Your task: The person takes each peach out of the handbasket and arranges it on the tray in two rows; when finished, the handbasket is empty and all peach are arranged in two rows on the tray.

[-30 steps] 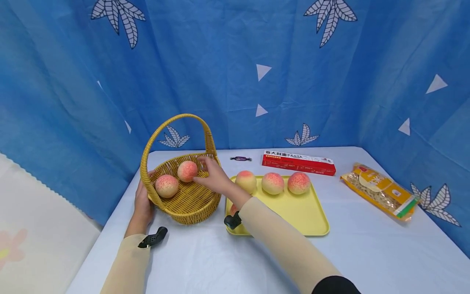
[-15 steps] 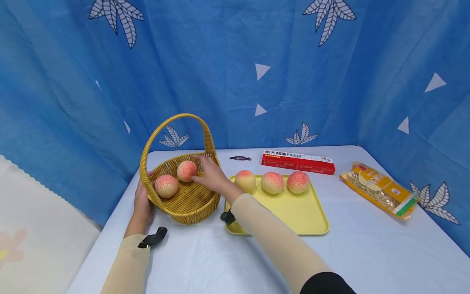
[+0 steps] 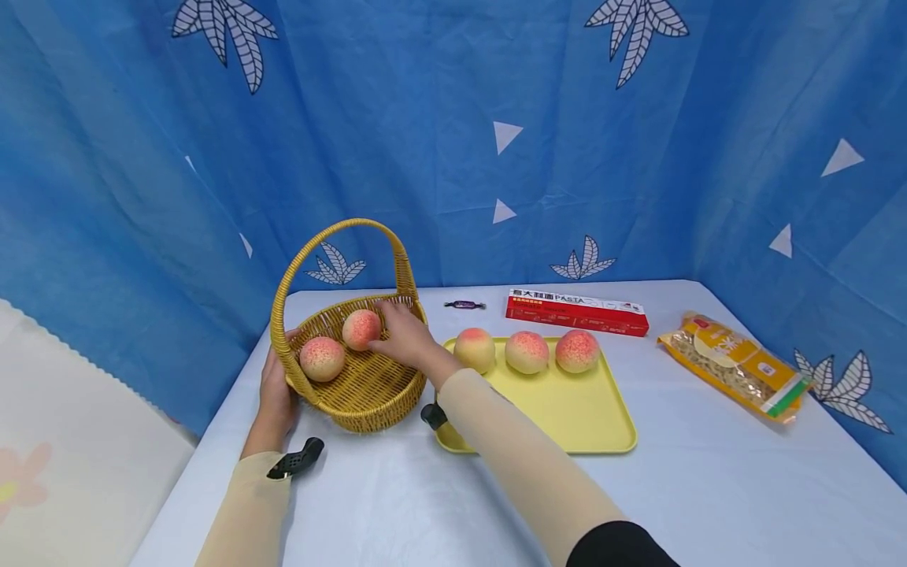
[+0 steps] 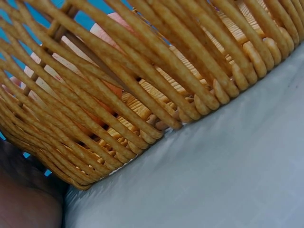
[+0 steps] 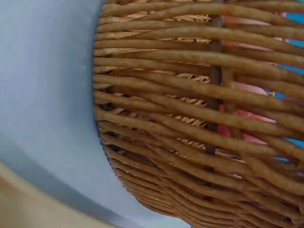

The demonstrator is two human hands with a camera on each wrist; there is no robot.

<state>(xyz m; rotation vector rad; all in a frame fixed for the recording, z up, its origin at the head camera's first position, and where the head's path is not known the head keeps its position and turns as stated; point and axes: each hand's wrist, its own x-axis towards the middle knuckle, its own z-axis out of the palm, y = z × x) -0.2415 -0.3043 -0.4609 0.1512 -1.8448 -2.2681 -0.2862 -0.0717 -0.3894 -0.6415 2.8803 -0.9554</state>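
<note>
A yellow wicker basket (image 3: 375,386) with a tall arched handle stands at the left of the table. My left hand (image 3: 276,387) holds its left side, fingertips at the rim beside the handle's foot. Two pink-speckled peaches lie inside: one peach (image 3: 322,360) on the left, another peach (image 3: 360,329) farther back. My right hand (image 3: 405,337) reaches over the right rim, its thumb and fingers round the right side of the back peach. In both wrist views the basket's woven wall (image 4: 142,71) covers most of the scene, with peach colour showing through the gaps.
Right of the basket lies a yellow tray (image 3: 581,417) with three peaches (image 3: 527,352) along its back edge; my right forearm covers its left part. Behind it are a purple wrapped candy (image 3: 464,305) and a red pasta box (image 3: 575,313). An orange food bag (image 3: 737,366) lies at far right.
My right hand has shifted slightly left, closing in on the back peach. The right forearm moved left too and now hides a peach at the tray's left side. My left hand stays put.
</note>
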